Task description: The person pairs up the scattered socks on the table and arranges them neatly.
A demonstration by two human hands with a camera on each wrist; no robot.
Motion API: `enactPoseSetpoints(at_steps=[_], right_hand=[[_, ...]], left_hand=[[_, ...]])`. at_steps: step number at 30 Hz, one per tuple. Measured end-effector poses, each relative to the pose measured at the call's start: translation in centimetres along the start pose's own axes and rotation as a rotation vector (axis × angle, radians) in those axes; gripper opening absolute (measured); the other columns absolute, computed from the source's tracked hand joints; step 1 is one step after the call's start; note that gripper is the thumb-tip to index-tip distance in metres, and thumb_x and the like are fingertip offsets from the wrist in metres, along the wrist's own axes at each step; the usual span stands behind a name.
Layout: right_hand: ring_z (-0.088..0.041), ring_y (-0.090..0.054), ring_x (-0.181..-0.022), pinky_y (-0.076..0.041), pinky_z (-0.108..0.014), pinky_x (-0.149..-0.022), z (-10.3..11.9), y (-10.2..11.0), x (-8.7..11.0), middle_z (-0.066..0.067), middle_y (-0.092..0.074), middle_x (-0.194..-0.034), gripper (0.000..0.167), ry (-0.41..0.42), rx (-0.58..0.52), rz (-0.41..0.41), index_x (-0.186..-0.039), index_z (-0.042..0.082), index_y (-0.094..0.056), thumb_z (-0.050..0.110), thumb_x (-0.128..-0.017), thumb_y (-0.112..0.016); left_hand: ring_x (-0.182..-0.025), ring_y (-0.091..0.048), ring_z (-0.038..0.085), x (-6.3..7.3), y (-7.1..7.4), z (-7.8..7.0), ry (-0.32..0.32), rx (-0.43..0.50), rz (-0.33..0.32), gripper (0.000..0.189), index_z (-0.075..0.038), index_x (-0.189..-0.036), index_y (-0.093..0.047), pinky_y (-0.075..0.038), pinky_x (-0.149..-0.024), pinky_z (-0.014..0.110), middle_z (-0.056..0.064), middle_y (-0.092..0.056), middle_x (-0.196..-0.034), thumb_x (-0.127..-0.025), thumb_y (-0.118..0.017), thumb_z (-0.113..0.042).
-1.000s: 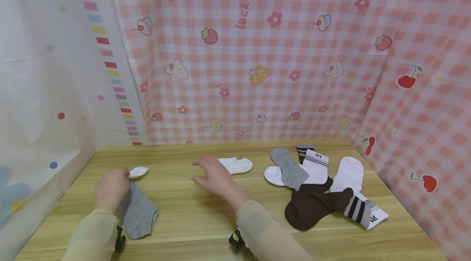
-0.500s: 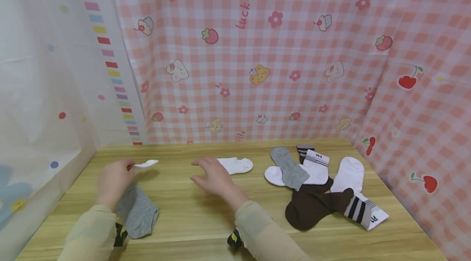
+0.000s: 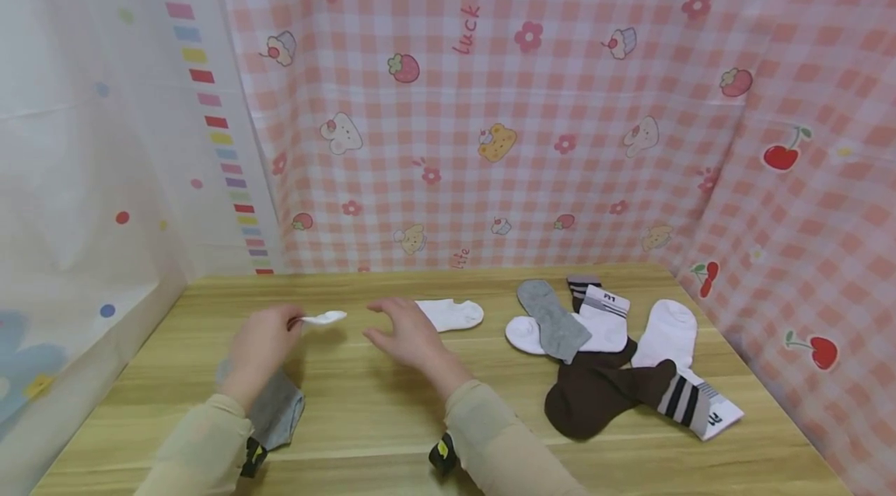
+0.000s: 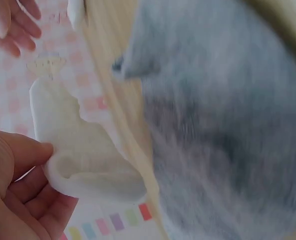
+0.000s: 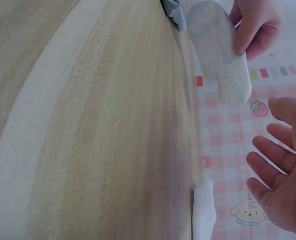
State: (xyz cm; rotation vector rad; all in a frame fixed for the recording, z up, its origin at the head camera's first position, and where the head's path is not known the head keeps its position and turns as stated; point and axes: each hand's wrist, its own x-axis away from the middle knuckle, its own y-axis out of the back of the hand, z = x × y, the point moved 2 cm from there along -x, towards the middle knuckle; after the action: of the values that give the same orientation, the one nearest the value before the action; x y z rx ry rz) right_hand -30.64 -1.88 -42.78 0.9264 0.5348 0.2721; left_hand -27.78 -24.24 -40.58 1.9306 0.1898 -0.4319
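My left hand point(image 3: 264, 344) pinches a short white ankle sock point(image 4: 83, 150) between thumb and fingers, raised over the table. Under that forearm lies a grey sock point(image 3: 276, 410), partly hidden in the head view and large in the left wrist view. My right hand point(image 3: 409, 337) hovers with fingers spread and holds nothing, as the right wrist view point(image 5: 282, 165) also shows. Just behind it on the table rests another white ankle sock point(image 3: 453, 315), its left end covered by the hand. The held sock's toe points toward my right hand.
To the right lies a loose group of socks: a grey one point(image 3: 553, 317), white ones point(image 3: 666, 333), and dark brown ones point(image 3: 588, 399) with striped cuffs. The wooden table point(image 3: 378, 434) ends at a pink checked curtain point(image 3: 448, 193) behind and a white curtain point(image 3: 84, 193) on the left.
My left hand has lifted the white sock off the table and carried it to the right, toward my right hand. The right hand has stayed nearly still.
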Motion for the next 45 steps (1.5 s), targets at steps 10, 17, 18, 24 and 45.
enactPoseSetpoints(at_steps=[10,17,18,24,45], right_hand=[[-0.021,-0.055,-0.123,-0.04,-0.034,-0.106,-0.4,-0.3,-0.1,-0.003,-0.063,-0.129,0.042,-0.025,-0.025,-0.001,-0.13,0.012,-0.062,0.031,-0.094,-0.068],[-0.021,-0.055,-0.122,-0.04,-0.033,-0.106,-0.7,-0.5,-0.1,-0.004,-0.063,-0.128,0.042,-0.031,-0.043,0.009,-0.13,0.011,-0.063,0.03,-0.093,-0.069],[-0.021,-0.055,-0.122,-0.04,-0.033,-0.106,-0.7,-0.4,-0.1,-0.004,-0.063,-0.128,0.042,-0.028,-0.046,0.008,-0.13,0.01,-0.063,0.03,-0.093,-0.069],[-0.022,-0.056,-0.122,-0.04,-0.033,-0.106,-0.8,-0.4,0.0,-0.004,-0.063,-0.129,0.042,-0.03,-0.058,0.01,-0.13,0.009,-0.062,0.03,-0.094,-0.069],[-0.02,-0.059,-0.116,-0.044,-0.03,-0.1,-0.9,-0.9,0.2,-0.005,-0.064,-0.127,0.037,-0.043,-0.072,0.06,-0.126,0.01,-0.065,0.026,-0.092,-0.07]], left_hand=[[-0.084,-0.067,0.029,0.4,-1.2,-1.7,-0.047,0.013,0.112,0.024,-0.004,-0.105,-0.074,-0.054,-0.065,0.047,0.01,-0.072,-0.095,-0.088,-0.07,-0.02],[-0.088,-0.068,0.028,0.9,-1.8,-2.1,-0.071,0.036,0.217,0.024,-0.005,-0.104,-0.074,-0.055,-0.07,0.047,0.011,-0.072,-0.101,-0.087,-0.072,-0.022],[-0.087,-0.067,0.028,1.0,-2.0,-2.1,-0.082,0.042,0.233,0.023,-0.005,-0.102,-0.074,-0.055,-0.071,0.047,0.01,-0.072,-0.1,-0.087,-0.073,-0.022],[-0.08,-0.066,0.021,1.6,-2.8,-2.4,-0.13,0.057,0.322,0.013,-0.01,-0.093,-0.074,-0.054,-0.07,0.042,0.003,-0.071,-0.09,-0.083,-0.076,-0.019],[-0.085,-0.067,0.027,2.2,-2.2,-2.8,-0.16,0.103,0.312,0.021,-0.005,-0.1,-0.074,-0.054,-0.071,0.044,0.008,-0.072,-0.097,-0.085,-0.074,-0.019]])
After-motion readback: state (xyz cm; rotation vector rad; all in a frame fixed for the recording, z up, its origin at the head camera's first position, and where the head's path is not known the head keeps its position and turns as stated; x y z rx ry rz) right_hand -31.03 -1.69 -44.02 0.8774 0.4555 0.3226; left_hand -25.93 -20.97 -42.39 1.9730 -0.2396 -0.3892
